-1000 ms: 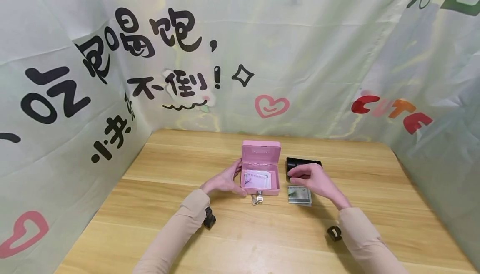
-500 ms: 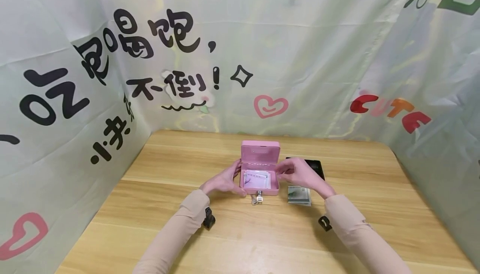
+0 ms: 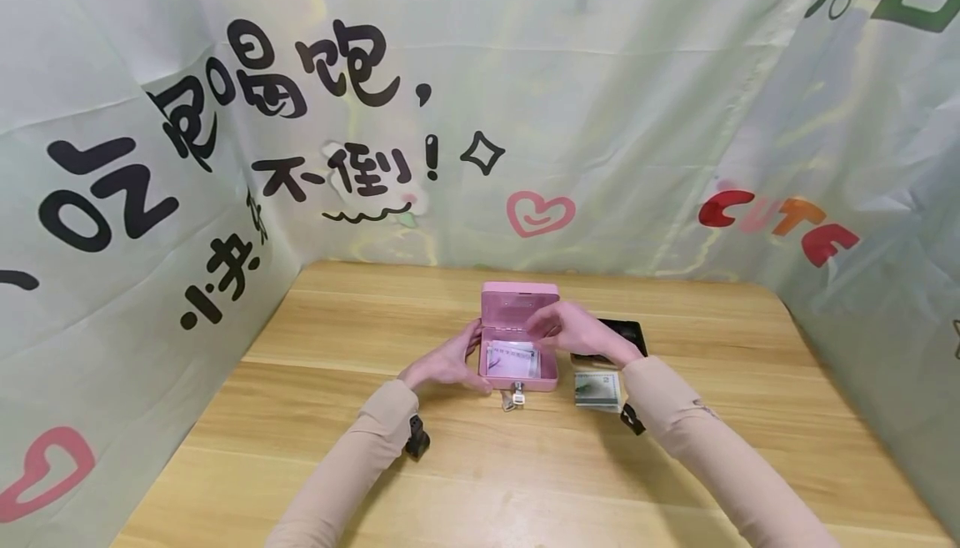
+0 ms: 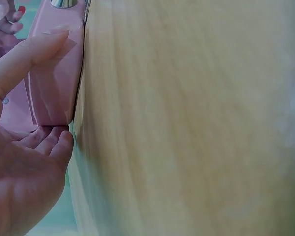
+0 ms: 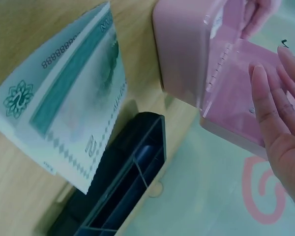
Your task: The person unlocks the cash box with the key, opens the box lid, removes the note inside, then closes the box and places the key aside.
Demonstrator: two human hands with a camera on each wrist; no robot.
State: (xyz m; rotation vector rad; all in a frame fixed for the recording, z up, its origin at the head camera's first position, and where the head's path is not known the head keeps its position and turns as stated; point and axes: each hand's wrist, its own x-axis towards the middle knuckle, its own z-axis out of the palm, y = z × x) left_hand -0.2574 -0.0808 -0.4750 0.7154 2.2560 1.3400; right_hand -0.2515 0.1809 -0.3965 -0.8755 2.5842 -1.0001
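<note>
A pink metal cash box (image 3: 551, 371) stands on the table with its lid (image 3: 504, 304) raised and pale purple banknotes (image 3: 512, 362) lying inside. My left hand (image 3: 448, 361) grips the box's front left corner, thumb across the front wall and fingers at the side. Above the box's right part hovers my right hand (image 3: 573, 333), fingers loosely bent; I see nothing held in it. From the lock at the front hang small keys (image 3: 517, 398). Folded green banknotes (image 3: 597, 389) lie to the right of the box, and the right wrist view shows these notes (image 5: 81, 110) standing partly unfolded.
Behind the green notes sits a black tray (image 3: 634, 334) with compartments, partly covered by my right hand. The wooden table (image 3: 495, 481) meets printed cloth (image 3: 630, 156) at the back and sides.
From beside the black tray, my right hand has moved left to above the open box. My left hand has stayed on the box's left corner.
</note>
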